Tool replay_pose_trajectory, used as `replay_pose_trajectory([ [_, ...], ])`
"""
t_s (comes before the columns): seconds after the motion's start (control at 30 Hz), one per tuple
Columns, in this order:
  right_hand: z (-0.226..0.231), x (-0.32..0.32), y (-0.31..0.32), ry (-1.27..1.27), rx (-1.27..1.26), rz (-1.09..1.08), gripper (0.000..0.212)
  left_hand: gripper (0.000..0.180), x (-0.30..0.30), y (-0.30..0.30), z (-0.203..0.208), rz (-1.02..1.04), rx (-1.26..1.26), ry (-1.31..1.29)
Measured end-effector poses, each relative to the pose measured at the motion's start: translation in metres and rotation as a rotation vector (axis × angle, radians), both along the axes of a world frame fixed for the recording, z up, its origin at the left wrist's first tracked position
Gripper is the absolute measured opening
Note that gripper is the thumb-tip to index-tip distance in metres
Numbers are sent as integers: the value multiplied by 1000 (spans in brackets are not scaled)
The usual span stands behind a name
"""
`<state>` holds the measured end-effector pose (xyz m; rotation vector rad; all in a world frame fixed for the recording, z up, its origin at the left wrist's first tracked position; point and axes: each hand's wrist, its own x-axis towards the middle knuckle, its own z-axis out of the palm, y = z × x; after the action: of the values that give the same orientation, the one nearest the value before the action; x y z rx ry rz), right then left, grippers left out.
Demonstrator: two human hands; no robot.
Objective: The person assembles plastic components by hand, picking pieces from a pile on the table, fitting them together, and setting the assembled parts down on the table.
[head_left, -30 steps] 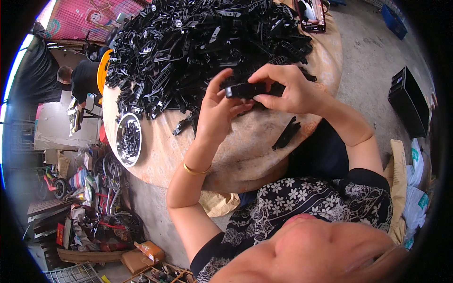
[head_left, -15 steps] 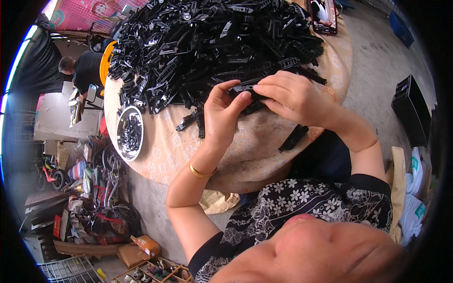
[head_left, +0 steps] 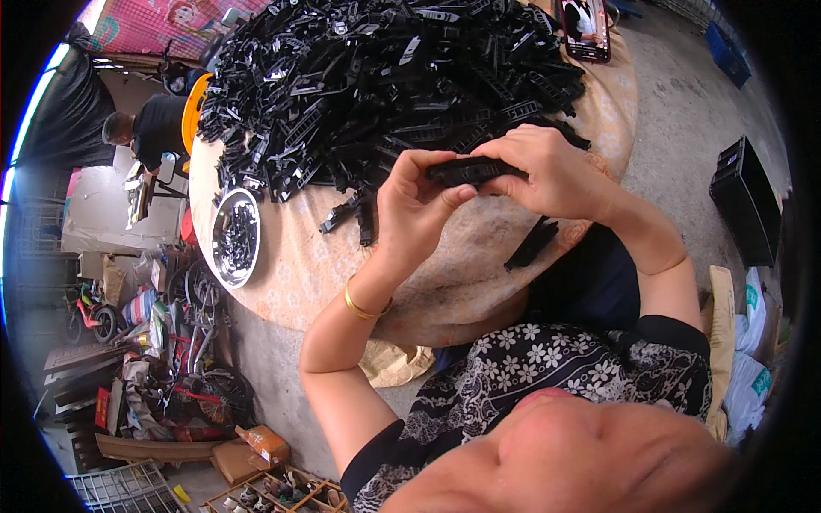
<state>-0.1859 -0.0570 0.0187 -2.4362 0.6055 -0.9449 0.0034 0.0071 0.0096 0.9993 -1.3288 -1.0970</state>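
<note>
Between my two hands is a long black plastic part (head_left: 475, 172), held over the near side of the table. My left hand (head_left: 416, 201) grips its left end between thumb and fingers. The fingers of my right hand (head_left: 547, 168) close on its right end, partly covering it. Just beyond lies a large heap of black plastic parts (head_left: 368, 94), many long and slotted. A few loose parts (head_left: 349, 214) rest left of my left hand. Another black part (head_left: 532, 244) lies near the table's edge, below my right wrist.
A white-rimmed bowl (head_left: 254, 256) of small dark pieces stands on the left of the cloth-covered table (head_left: 316, 291). At the far right edge is a phone (head_left: 587, 34). A black crate (head_left: 744, 201) stands on the floor at right. Another person (head_left: 154, 128) sits at far left.
The black part has come up toward me and turned, so its broad side now shows. Both hands have shifted slightly with it. The person at far left has moved a little.
</note>
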Motion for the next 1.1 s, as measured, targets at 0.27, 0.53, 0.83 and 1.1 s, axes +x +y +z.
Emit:
replay_pose_trajectory([
  [0.27,23,-11,-69,-2,90,-74,27,33,-5,2,-9,-278,268,-273],
  [0.53,-1,26,-179,335,-516,-255,31,29,-7,0,-1,-104,-193,-861],
  [0.83,30,16,-138,-41,-115,-126,28,25,-11,-1,-18,180,-376,-1131],
  [1.1,12,5,-26,-125,38,117,39,46,0,-11,-10,199,88,-265],
])
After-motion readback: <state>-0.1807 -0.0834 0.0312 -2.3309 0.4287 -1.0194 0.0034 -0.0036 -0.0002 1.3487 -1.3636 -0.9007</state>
